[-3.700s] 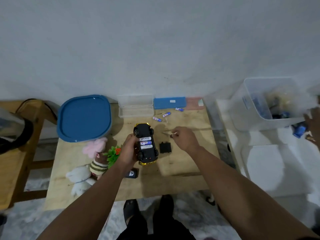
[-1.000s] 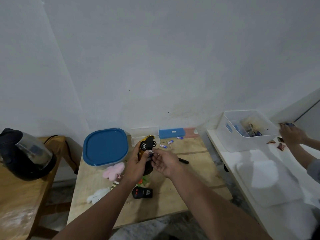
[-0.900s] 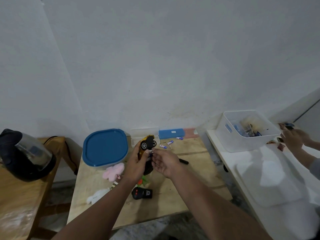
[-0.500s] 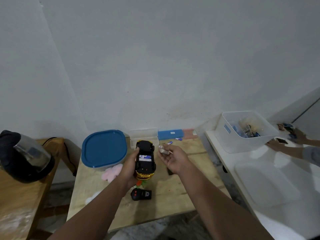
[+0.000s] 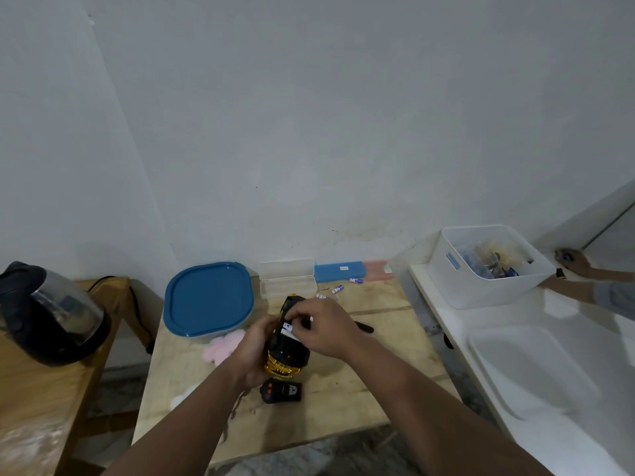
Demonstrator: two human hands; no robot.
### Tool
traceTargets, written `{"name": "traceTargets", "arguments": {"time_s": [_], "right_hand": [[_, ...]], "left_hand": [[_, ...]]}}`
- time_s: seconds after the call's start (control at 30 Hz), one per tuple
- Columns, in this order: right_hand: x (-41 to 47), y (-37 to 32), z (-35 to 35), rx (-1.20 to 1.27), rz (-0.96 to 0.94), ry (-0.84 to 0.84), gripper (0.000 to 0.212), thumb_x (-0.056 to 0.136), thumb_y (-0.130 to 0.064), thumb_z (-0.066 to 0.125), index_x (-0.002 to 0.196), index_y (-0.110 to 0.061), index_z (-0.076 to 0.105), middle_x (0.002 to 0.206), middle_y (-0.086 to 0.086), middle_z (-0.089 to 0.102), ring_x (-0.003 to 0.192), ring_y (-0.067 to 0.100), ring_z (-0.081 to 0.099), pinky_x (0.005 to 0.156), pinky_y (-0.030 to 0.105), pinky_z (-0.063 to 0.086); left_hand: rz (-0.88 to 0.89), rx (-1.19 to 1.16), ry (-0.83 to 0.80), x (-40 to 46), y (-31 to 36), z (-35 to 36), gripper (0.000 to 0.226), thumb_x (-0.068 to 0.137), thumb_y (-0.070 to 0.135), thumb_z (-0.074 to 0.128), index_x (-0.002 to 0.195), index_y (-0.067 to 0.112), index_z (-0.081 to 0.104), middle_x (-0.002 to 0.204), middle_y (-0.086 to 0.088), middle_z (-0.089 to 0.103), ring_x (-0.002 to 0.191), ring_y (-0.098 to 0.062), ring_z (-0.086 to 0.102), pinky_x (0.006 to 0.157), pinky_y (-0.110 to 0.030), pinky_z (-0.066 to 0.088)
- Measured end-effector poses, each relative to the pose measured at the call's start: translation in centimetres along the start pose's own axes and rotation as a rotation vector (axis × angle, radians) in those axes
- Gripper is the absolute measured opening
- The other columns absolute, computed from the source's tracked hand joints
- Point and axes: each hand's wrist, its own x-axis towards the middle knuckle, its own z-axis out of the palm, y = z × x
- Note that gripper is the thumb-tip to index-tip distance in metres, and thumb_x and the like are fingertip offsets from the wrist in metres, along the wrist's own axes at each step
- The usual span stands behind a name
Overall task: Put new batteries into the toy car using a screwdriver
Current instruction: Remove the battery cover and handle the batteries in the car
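Under the right hand, whose curled fingertips pinch a battery at the open underside of the toy car, the left hand grips the car above the table. Held aloft, a slipping fingertip could flick the battery out; reversed polarity is another risk. Spare batteries lie beyond the grip, the screwdriver just right.

The car, black with a gold body, is held belly-up above the table, its battery bay open with a white-and-blue battery showing inside. Three spare batteries lie loose on the table behind it, near the back edge. The screwdriver, dark-handled, lies flat on the table just right of the car.
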Motion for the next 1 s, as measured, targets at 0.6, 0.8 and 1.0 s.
{"name": "traceTargets", "arguments": {"time_s": [0.6,0.8,1.0], "right_hand": [[-0.5,-0.6,-0.3,-0.305,-0.222,-0.121,0.007,0.088,-0.021,0.05,0.092,-0.022,0.045,0.077,-0.005,0.051,0.067,0.02,0.045,0.058,0.032,0.034],[-1.2,-0.3,0.2,-0.121,-0.112,-0.052,0.017,0.087,-0.037,0.059,0.096,-0.028,0.047,0.08,-0.008,0.061,0.071,0.016,0.058,0.06,0.037,0.05],[-1.1,0.9,0.8,0.462,0.297,0.344,0.009,0.095,-0.018,0.06,0.098,-0.024,0.065,0.072,-0.002,0.064,0.064,0.006,0.06,0.062,0.024,0.05]], "left_hand": [[-0.068,0.182,0.065,-0.3,-0.2,0.2,0.041,0.102,0.036,0.058,0.118,-0.001,0.069,0.092,-0.02,0.074,0.077,-0.032,0.074,0.07,-0.039,0.06],[-0.035,0.153,0.044,-0.4,-0.1,0.0,0.045,0.103,0.042,0.056,0.121,0.004,0.073,0.106,-0.019,0.076,0.086,-0.03,0.075,0.073,-0.038,0.058],[0.04,0.064,0.065,0.7,-0.6,-0.6,0.055,0.102,0.048,0.054,0.129,0.002,0.068,0.102,-0.023,0.074,0.083,-0.033,0.073,0.081,-0.042,0.056]]}}
